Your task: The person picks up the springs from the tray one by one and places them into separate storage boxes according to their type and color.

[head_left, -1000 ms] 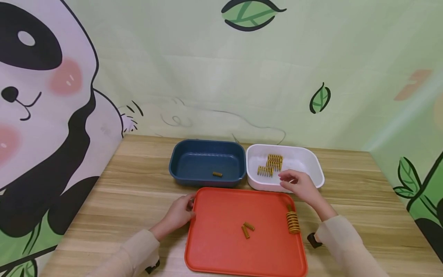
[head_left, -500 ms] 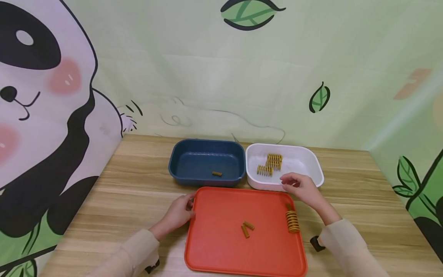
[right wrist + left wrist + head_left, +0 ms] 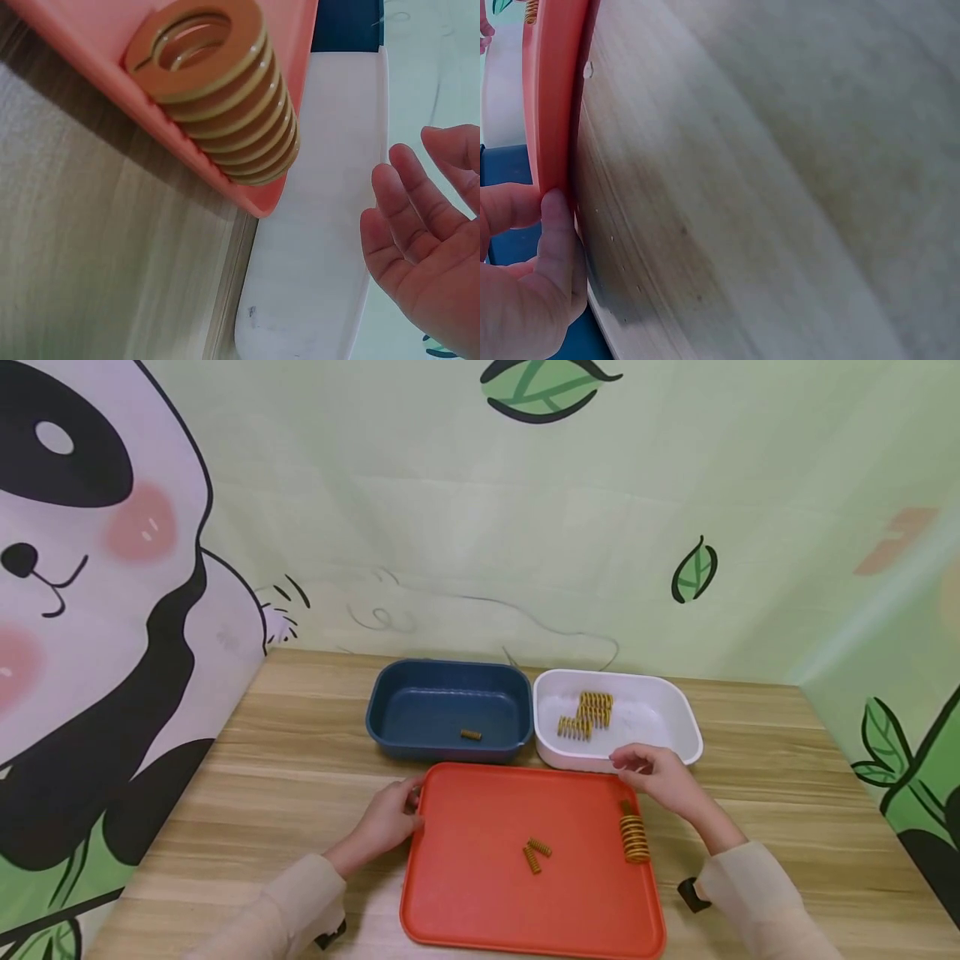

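Observation:
My left hand (image 3: 384, 818) pinches the left rim of the red tray (image 3: 465, 893) between thumb and fingers, as the left wrist view shows close up. My right hand (image 3: 660, 781) is at the front wall of the white bin (image 3: 667, 722), over the tray's far right corner. Its fingers are loosely bent with nothing between them. A large yellow-brown coil spring (image 3: 634, 839) lies along the tray's right edge; in the right wrist view this thick spring (image 3: 225, 97) leans on the rim. Two small springs (image 3: 539, 847) lie near the tray's middle.
Behind the tray stands a dark blue bin (image 3: 397, 743) with one small spring (image 3: 471, 735) inside. The white bin beside it holds several medium springs (image 3: 595, 702) on its left side. A printed cloth wall (image 3: 420, 527) rises behind the wooden table (image 3: 300, 710).
My right hand has drawn back a little from above the white bin to its front edge. My left hand stays at the tray's rim, and the springs have not moved.

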`<state>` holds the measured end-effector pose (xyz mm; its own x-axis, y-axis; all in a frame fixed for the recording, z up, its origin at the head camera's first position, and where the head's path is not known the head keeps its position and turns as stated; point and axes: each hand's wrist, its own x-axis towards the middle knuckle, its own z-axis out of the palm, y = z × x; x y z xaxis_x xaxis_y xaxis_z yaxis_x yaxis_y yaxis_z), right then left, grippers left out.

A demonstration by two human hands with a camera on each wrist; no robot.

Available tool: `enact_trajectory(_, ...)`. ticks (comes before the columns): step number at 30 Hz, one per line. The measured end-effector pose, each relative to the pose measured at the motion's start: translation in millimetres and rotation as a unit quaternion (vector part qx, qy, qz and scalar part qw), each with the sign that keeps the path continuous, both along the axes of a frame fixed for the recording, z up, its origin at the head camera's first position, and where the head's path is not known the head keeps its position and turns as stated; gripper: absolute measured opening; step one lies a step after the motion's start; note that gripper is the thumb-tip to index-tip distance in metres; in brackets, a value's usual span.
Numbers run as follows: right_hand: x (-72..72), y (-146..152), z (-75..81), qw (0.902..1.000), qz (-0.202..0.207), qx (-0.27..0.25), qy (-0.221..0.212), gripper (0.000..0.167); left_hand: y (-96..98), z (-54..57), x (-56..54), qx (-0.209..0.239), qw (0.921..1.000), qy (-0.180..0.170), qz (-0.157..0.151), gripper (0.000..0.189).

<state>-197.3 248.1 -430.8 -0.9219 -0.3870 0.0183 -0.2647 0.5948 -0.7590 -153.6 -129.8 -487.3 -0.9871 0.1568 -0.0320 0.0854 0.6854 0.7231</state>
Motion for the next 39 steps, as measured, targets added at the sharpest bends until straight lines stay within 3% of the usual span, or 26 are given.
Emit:
enact_trajectory(13, 1.8, 7, -9.6, 0.9996, 0.006, 0.026, -0.006, 0.023, -0.1, -0.8, -0.5, 0.002, 1.0000, 0.003, -0.003, 0.054)
enact_trajectory(30, 3.7, 17, -25.3, 0.9994, 0.031, 0.016, -0.006, 0.023, -0.5, -1.4, -0.1, 0.014, 0.9999, 0.008, -0.003, 0.054)
enact_trajectory(33, 4.5, 17, -27.5, 0.9992, 0.039, 0.009, -0.001, 0.022, -2.8, -5.1, -1.3, 0.028, 0.9994, 0.013, -0.013, 0.054)
enact_trajectory(37, 5.7, 18, -28.9, 0.9989, 0.046, 0.002, -0.005, 0.022, -9.0, -19.8, -4.9, 0.043, 0.9961, 0.063, -0.045, 0.055)
enact_trajectory(39, 6.1, 18, -29.4, 0.9988, 0.048, 0.003, -0.008, 0.022, -9.9, -21.9, -5.5, 0.043, 0.9956, 0.066, -0.050, 0.055)
